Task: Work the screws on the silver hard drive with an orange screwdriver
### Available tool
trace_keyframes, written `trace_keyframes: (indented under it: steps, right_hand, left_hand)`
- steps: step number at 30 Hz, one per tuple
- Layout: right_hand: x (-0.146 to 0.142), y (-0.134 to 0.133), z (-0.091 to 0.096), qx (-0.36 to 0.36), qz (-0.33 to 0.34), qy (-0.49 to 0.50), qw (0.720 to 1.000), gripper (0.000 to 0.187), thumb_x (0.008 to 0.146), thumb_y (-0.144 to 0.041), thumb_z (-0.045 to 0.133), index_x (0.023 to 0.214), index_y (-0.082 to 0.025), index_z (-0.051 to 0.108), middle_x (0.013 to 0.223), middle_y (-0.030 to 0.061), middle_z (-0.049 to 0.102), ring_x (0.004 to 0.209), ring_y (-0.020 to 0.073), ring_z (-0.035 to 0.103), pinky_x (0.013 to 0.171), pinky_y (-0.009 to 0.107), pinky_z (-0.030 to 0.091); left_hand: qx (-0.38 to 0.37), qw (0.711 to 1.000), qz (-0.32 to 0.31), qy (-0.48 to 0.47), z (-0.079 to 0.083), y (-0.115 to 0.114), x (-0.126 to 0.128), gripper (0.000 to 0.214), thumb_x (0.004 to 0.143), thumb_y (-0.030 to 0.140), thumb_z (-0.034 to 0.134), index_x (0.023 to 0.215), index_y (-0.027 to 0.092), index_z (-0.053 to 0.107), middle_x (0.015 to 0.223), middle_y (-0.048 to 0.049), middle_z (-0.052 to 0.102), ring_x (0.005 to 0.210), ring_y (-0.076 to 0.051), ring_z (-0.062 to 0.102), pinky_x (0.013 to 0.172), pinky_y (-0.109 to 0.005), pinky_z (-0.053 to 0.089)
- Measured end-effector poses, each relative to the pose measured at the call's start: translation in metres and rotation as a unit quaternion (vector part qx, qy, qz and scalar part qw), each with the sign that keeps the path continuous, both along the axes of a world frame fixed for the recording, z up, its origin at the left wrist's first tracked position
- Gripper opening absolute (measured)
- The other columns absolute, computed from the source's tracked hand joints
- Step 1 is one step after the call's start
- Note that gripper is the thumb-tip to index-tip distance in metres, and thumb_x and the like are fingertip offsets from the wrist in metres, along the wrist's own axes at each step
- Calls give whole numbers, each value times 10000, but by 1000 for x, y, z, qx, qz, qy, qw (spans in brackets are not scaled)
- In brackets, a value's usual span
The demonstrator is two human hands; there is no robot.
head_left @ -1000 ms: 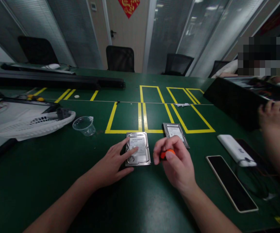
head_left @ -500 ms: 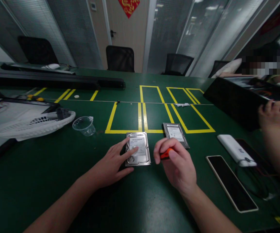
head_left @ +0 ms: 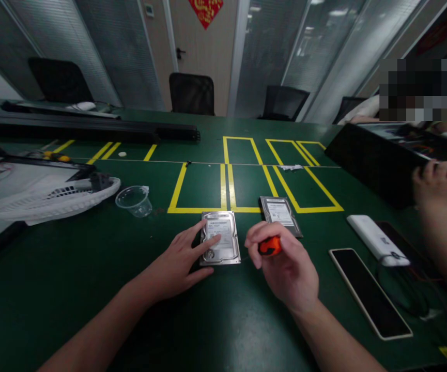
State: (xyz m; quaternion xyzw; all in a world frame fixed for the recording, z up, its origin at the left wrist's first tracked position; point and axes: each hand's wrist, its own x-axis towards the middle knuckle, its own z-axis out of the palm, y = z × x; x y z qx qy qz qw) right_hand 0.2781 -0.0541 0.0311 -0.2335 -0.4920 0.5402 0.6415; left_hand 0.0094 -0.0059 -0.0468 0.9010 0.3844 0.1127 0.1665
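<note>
A silver hard drive [head_left: 225, 248] with a white label lies flat on the green table. My left hand [head_left: 186, 253] braces it from the left, fingers spread, index finger across the label and thumb at the near corner. Closed in my right hand [head_left: 289, 268] is a screwdriver with an orange and black handle [head_left: 270, 246]. Its thin shaft points left at the drive's near right corner; the tip is too faint to make out. Behind my right hand lies a second hard drive [head_left: 281, 213], partly covered by my fingers.
A clear plastic cup [head_left: 135, 201] and a white plastic basket [head_left: 52, 201] stand to the left. A phone [head_left: 370, 292] and a white power bank [head_left: 378, 240] with cables lie right. Another person's hand [head_left: 440, 183] rests at a black case [head_left: 370, 163]. Yellow tape [head_left: 246, 210] marks the table.
My right hand has turned and shifted slightly right, so more of the orange handle end shows. My left hand and both drives stay where they were.
</note>
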Motion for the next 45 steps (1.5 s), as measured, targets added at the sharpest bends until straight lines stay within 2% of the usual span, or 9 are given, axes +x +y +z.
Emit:
trace_keyframes:
  steps: [8,13,16,19,26,32,36,40,45]
  right_hand:
    - [1,0,-9,-13,-7,-28,1000,102,1067,-333,754,1037,-244,715,1016,39,721,753,188,665,704,339,498]
    - [-2,-1,-6,-35,-6,-6,999,135,1064,-363,762,1043,-258,680,1007,31,746,624,148,590,593,304,425]
    - [-2,0,0,-30,-1,-5,1000,277,1105,-455,631,1035,-221,762,983,68,732,650,179,578,655,358,452]
    - [0,0,1,-12,2,-21,1000,373,1118,-430,563,975,-193,812,964,82,706,676,194,575,700,383,458]
    - [2,-1,-10,1,0,-38,999,100,1072,-330,742,1042,-242,704,1022,42,700,784,191,666,724,348,509]
    - [-2,-3,-8,-22,-9,-34,999,218,1040,-289,798,989,-268,588,1008,14,713,607,128,574,541,278,428]
    - [-2,-2,-4,-25,2,-19,999,171,1079,-421,715,1049,-255,690,992,44,733,613,151,549,588,324,418]
    - [-1,-1,0,-7,-3,-11,1000,387,1137,-430,526,1027,-200,818,953,79,720,655,181,565,679,376,442]
    - [-1,0,-1,-13,-5,-30,999,292,1117,-381,633,979,-197,813,947,68,703,718,193,605,706,364,460]
  left_hand:
    - [4,1000,-1,-1,-1,0,-1,897,1054,410,809,1798,471,312,1923,-68,45,1705,-481,270,1319,-701,357]
    - [-3,1000,2,0,-1,0,0,910,1052,399,813,1802,474,302,1924,-70,37,1707,-480,267,1317,-697,367]
    - [-4,1000,4,3,0,0,0,913,1050,401,814,1802,478,301,1925,-60,31,1707,-481,264,1321,-697,362]
    - [-7,1000,4,10,1,0,0,907,1060,414,800,1803,488,285,1926,-54,22,1707,-484,263,1319,-703,360]
    - [-2,1000,1,4,-1,0,0,901,1059,404,803,1802,477,297,1924,-64,28,1711,-475,256,1321,-703,353]
    - [-1,1000,-5,-2,0,0,1,888,1059,388,803,1800,459,317,1923,-69,32,1709,-479,260,1325,-694,354]
    - [-2,1000,-2,1,1,0,1,898,1060,387,800,1802,470,300,1924,-67,24,1713,-475,251,1328,-698,346]
    - [-13,1000,3,9,1,1,0,896,1065,405,796,1801,484,291,1925,-64,21,1712,-483,247,1319,-714,348]
    - [-11,1000,2,10,1,0,1,899,1063,411,798,1805,470,293,1922,-82,21,1716,-482,236,1323,-717,339]
